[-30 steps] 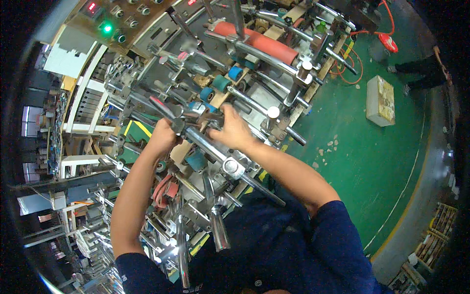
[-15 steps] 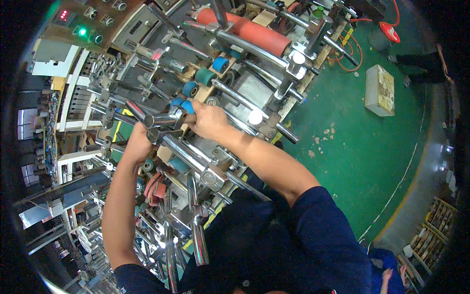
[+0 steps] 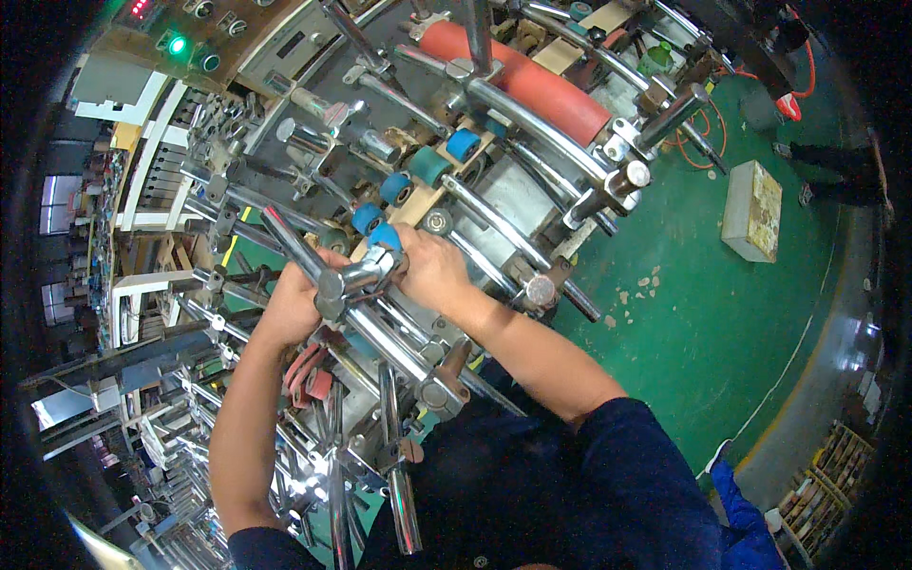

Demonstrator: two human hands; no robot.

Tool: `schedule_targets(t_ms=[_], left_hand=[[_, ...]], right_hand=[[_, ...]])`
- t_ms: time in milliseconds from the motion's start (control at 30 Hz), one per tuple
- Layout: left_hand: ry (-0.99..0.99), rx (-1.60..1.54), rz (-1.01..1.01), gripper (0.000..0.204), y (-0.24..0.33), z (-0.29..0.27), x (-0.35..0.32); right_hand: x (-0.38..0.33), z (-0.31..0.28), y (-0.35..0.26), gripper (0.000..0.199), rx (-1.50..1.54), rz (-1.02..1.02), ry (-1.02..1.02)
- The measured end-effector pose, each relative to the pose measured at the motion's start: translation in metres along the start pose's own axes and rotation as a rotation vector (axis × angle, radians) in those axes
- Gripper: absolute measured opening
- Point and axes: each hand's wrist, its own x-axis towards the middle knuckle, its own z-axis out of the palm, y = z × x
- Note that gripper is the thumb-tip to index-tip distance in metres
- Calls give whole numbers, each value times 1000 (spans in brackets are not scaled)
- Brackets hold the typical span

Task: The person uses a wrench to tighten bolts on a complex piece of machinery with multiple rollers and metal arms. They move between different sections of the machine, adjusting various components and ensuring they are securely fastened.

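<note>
My left hand [image 3: 296, 302] is closed low behind a chrome rod [image 3: 293, 242] and its clamp joint; the rod hides most of its fingers. Opposite it, my right hand [image 3: 434, 273] has its fingers curled in beside a metal clamp [image 3: 372, 270] and a small blue roller [image 3: 383, 236]. What either hand grips is hidden by the hardware between them. A thick chrome bar [image 3: 394, 342] slopes from the joint toward my body. More small rollers, blue [image 3: 396, 189] and green [image 3: 429, 165], line up just beyond my hands.
A long red roller [image 3: 522, 81] lies across the machine's far side. Chrome rods jut out around both forearms. At upper left is a control panel [image 3: 152, 38] with a green light. A pale block [image 3: 752, 211] sits on the green floor; a person's legs [image 3: 836, 171] stand beyond.
The view has shifted, so the machine appears lower and further right. My right hand has come off the brown end of the clamp and now curls close beside the blue roller.
</note>
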Motion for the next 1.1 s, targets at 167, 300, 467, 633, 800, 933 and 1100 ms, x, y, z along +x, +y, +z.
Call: schedule_targets(t_ms=[167,300,467,633,800,933,1100], left_hand=[[1,-44,-60,16,-6,-1,-1],[39,-78,-90,16,-8,0,-3],[58,-28,-64,17,-8,2,-4],[56,-45,-69,18,-7,4,-4],[63,-145,-67,18,-9,7,-4],[62,-96,-19,18,-15,7,-4],[63,27,-18,18,-3,10,-4]], right_hand=[[-1,5,2,57,-13,19,-10],[-1,10,13,63,-42,-9,8],[3,3,13,56,80,32,-44],[7,7,18,51,79,44,-42],[5,5,15,59,84,102,-46],[5,7,18,59,70,95,-74],[6,2,16,53,-27,88,-83]])
